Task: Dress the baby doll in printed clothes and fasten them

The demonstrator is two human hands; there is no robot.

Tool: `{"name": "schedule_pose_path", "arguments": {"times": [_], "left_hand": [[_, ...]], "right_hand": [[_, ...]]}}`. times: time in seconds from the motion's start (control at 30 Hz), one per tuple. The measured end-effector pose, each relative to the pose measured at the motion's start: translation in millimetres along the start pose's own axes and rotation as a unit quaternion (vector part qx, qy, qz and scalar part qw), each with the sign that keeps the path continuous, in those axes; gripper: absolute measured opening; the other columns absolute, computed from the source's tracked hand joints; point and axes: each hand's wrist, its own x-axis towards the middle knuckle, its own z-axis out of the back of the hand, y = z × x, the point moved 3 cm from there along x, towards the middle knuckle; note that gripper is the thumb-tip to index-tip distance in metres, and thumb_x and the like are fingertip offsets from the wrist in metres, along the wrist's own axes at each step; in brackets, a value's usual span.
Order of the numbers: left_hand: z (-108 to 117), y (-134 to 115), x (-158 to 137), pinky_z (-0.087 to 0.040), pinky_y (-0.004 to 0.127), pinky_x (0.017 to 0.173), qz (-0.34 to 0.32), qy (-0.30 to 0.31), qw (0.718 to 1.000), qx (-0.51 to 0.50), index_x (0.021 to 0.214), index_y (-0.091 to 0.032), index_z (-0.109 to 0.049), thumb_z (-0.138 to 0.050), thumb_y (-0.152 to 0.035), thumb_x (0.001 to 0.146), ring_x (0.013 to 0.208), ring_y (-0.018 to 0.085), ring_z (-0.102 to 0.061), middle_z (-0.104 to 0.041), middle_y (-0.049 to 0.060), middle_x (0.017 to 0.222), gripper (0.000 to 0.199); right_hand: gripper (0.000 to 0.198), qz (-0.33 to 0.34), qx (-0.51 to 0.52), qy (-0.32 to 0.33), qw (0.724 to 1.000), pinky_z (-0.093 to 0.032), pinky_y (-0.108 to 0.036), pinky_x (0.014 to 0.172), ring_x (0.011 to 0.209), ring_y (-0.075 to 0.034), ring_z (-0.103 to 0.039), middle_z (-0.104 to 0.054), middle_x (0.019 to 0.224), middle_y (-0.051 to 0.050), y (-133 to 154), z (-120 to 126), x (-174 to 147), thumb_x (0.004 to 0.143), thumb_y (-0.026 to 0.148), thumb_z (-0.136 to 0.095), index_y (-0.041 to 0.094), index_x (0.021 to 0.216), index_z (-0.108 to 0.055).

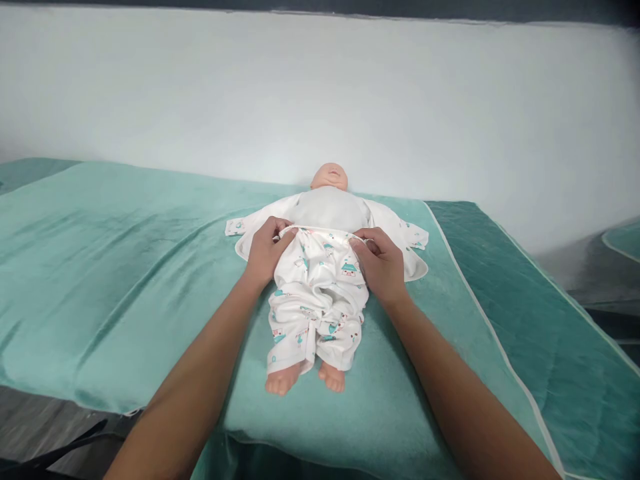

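Observation:
A baby doll (330, 177) lies on its back, head away from me and feet toward me. It wears white printed baby pants (320, 287), whose waistband reaches across its belly. My left hand (270, 247) pinches the waistband at the left side. At the right side my right hand (383, 260) grips the same waistband between thumb and fingers. Around the doll's arms is a white long-sleeved baby top (395, 227), spread open at the front over a plain pale torso (330, 208). Both bare feet (283, 380) stick out of the pant legs.
Under the doll a light green blanket (150, 267) covers the bed, with a darker green cover (540, 320) at the right. A white wall (320, 93) rises behind the head. Grey floor (35, 420) and a dark strap (75, 443) show at the lower left.

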Motion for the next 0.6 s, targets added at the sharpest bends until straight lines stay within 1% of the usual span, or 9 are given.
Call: {"name": "schedule_pose_path", "arguments": {"times": [0.03, 0.1, 0.17, 0.23, 0.27, 0.33, 0.43, 0.53, 0.6], "left_hand": [[0.5, 3.5, 2.5, -0.041, 0.027, 0.074, 0.011, -0.022, 1.0, 0.006, 0.077, -0.022, -0.044, -0.059, -0.036, 0.083, 0.084, 0.016, -0.053, -0.06, 0.0, 0.089, 0.021], [1.6, 9.9, 9.7, -0.037, 0.026, 0.068, 0.036, -0.068, 0.997, 0.031, 0.076, -0.023, -0.041, -0.059, -0.034, 0.083, 0.072, 0.014, -0.047, -0.051, -0.003, 0.074, 0.022], [2.6, 14.5, 18.6, -0.034, 0.027, 0.065, 0.056, -0.116, 0.99, 0.056, 0.075, -0.023, -0.04, -0.058, -0.028, 0.082, 0.067, 0.014, -0.041, -0.042, -0.004, 0.069, 0.019], [2.4, 18.2, 27.2, -0.033, 0.027, 0.066, 0.077, -0.146, 0.984, 0.061, 0.076, -0.023, -0.04, -0.056, -0.02, 0.08, 0.068, 0.014, -0.041, -0.041, -0.004, 0.07, 0.016], [1.5, 19.9, 30.6, -0.033, 0.027, 0.066, 0.089, -0.149, 0.983, 0.057, 0.077, -0.023, -0.04, -0.055, -0.017, 0.079, 0.068, 0.014, -0.041, -0.042, -0.004, 0.071, 0.016], [-1.3, 23.5, 34.7, -0.034, 0.027, 0.067, 0.118, -0.13, 0.984, 0.043, 0.077, -0.022, -0.04, -0.055, -0.016, 0.078, 0.069, 0.014, -0.041, -0.042, -0.004, 0.072, 0.017], [-4.2, 27.2, 34.4, -0.035, 0.027, 0.069, 0.144, -0.098, 0.984, 0.03, 0.075, -0.022, -0.041, -0.056, -0.019, 0.079, 0.07, 0.014, -0.043, -0.045, -0.003, 0.073, 0.016], [-4.6, 30.3, 31.6, -0.038, 0.027, 0.07, 0.159, -0.086, 0.984, 0.003, 0.078, -0.022, -0.045, -0.057, -0.022, 0.078, 0.072, 0.015, -0.048, -0.051, -0.003, 0.075, 0.013], [-5.1, 32.3, 30.3, -0.041, 0.028, 0.072, 0.174, -0.064, 0.982, -0.026, 0.082, -0.022, -0.051, -0.058, -0.026, 0.077, 0.076, 0.016, -0.053, -0.058, -0.001, 0.079, 0.009]], "right_hand": [[0.01, -0.03, 0.013, 0.009, 0.999, -0.034, -0.029, 0.056, 0.055, -0.011, -0.038, -0.055, 0.069, 0.003, -2.9, 0.2, 0.8, 0.083, 0.033, -0.064, 0.024, 0.085, -0.067], [0.012, -0.083, 0.05, 0.023, 0.995, -0.036, -0.028, 0.056, 0.057, -0.012, -0.043, -0.056, 0.068, 0.003, -8.8, 1.7, 2.9, 0.08, 0.035, -0.067, 0.024, 0.084, -0.067], [0.015, -0.11, 0.095, 0.029, 0.989, -0.041, -0.028, 0.062, 0.065, -0.013, -0.051, -0.061, 0.074, 0.002, -13.5, 4.5, 5.7, 0.075, 0.035, -0.072, 0.023, 0.082, -0.067], [0.019, -0.13, 0.137, 0.041, 0.981, -0.043, -0.027, 0.067, 0.071, -0.013, -0.054, -0.064, 0.079, 0.001, -17.7, 7.3, 8.3, 0.072, 0.036, -0.076, 0.022, 0.08, -0.067], [0.021, -0.144, 0.152, 0.051, 0.977, -0.042, -0.027, 0.066, 0.071, -0.013, -0.053, -0.063, 0.077, 0.001, -19.8, 8.4, 9.2, 0.071, 0.038, -0.077, 0.022, 0.08, -0.067], [0.026, -0.178, 0.162, 0.076, 0.968, -0.04, -0.026, 0.061, 0.065, -0.012, -0.05, -0.061, 0.072, 0.002, -23.7, 10.1, 10.4, 0.069, 0.042, -0.079, 0.022, 0.079, -0.066], [0.034, -0.213, 0.143, 0.117, 0.959, -0.033, -0.025, 0.055, 0.058, -0.011, -0.044, -0.056, 0.066, 0.003, -26.3, 13.4, 10.8, 0.07, 0.05, -0.078, 0.02, 0.076, -0.063], [0.038, -0.229, 0.122, 0.195, 0.946, -0.025, -0.024, 0.051, 0.055, -0.008, -0.036, -0.047, 0.061, 0.005, -24.9, 17.7, 9.5, 0.076, 0.053, -0.073, 0.019, 0.071, -0.058], [0.036, -0.232, 0.12, 0.254, 0.931, -0.023, -0.024, 0.051, 0.054, -0.008, -0.034, -0.044, 0.06, 0.006, -23.2, 21.2, 7.9, 0.078, 0.05, -0.071, 0.019, 0.071, -0.055]]}}
